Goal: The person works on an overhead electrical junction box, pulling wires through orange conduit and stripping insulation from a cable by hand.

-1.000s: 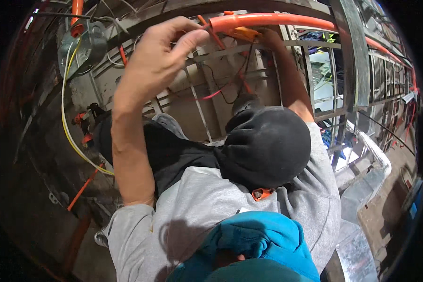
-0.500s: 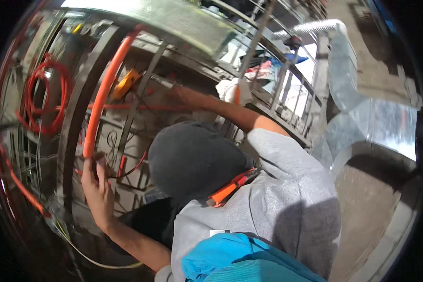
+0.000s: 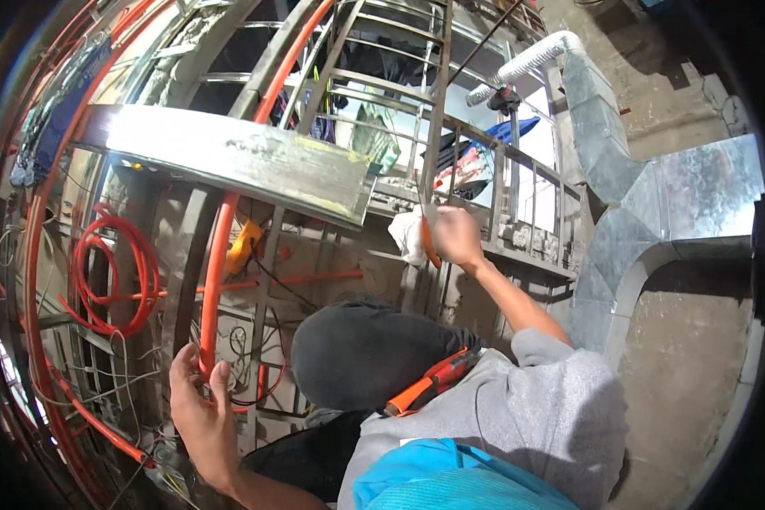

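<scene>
My left hand (image 3: 200,416) has its fingers closed round the lower end of an orange conduit (image 3: 217,280), which runs up along a grey steel bar. My right hand (image 3: 455,234) is reached out to the right, blurred, at an orange-handled tool (image 3: 431,248) beside a white crumpled cloth (image 3: 406,234); whether its fingers hold the tool I cannot tell. A yellow tool (image 3: 245,246) with a dark cord lies behind the conduit. An orange-and-black tool (image 3: 433,378) lies against my grey shirt, beside my bent dark-clad knee (image 3: 357,353).
A coil of red tubing (image 3: 110,263) hangs at left among cables and bars. A bright metal channel (image 3: 229,157) crosses ahead, with steel ladder frames (image 3: 387,59) beyond. Galvanised ducting (image 3: 697,187) and a white flexible hose (image 3: 523,55) run along the right.
My view has swung rightward and up. My left hand has come down to the conduit's lower end. My right hand has left the yellow tool and is now beside the orange-handled tool.
</scene>
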### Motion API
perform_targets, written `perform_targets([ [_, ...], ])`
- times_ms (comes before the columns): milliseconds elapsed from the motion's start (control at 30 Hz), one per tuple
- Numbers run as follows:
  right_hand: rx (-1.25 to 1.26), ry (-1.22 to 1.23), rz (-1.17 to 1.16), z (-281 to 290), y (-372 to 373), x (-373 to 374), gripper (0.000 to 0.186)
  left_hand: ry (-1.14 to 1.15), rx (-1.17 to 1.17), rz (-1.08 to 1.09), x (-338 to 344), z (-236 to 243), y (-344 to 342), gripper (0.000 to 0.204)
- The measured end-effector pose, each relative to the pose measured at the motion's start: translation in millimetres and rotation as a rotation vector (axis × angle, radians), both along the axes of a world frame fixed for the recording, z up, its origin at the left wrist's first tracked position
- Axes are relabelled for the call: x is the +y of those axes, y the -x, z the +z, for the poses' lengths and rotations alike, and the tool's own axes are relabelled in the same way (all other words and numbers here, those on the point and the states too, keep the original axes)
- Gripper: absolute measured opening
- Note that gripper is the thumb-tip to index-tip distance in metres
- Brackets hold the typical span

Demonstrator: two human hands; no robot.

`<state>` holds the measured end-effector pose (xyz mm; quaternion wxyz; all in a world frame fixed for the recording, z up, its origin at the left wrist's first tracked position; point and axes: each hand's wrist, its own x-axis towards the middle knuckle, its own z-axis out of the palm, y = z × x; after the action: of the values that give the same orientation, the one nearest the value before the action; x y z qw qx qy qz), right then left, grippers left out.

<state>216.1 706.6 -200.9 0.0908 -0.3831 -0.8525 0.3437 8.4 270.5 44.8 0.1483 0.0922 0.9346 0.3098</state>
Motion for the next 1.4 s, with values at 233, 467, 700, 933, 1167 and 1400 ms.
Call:
perform_targets([
  [233, -0.439, -0.098, 0.164, -40.2, -26.3, -15.1, 0.055, 0.370, 0.103, -0.232, 25.2, 16.6, 23.3, 0.041],
  [467, -0.443, -0.056, 0.061, -85.4, -24.1, -3.1, 0.055, 0.464, -0.103, -0.259, 51.3, 35.8, 46.6, 0.044],
  [700, -0.270, -0.113, -0.055, -109.5, -23.9, -4.5, 0.051, 0.043, 0.310, -0.340, 58.2, 20.0, 75.3, 0.037],
  [933, 0.027, -0.053, -0.101, -40.0, -18.6, -9.3, 0.046, 0.086, 0.443, -0.394, 79.1, -29.1, 120.4, 0.081],
  [1167, 0.523, -0.216, 0.103, 155.4, 103.0, -2.9, 0.041, 0.055, 0.208, -0.402, 79.5, -54.7, 139.6, 0.096],
  [1400, 0.579, -0.382, 0.649, 259.6, 312.3, 12.1, 0.046, 0.041, 0.024, -0.343, 91.0, -48.1, 140.8, 0.088],
])
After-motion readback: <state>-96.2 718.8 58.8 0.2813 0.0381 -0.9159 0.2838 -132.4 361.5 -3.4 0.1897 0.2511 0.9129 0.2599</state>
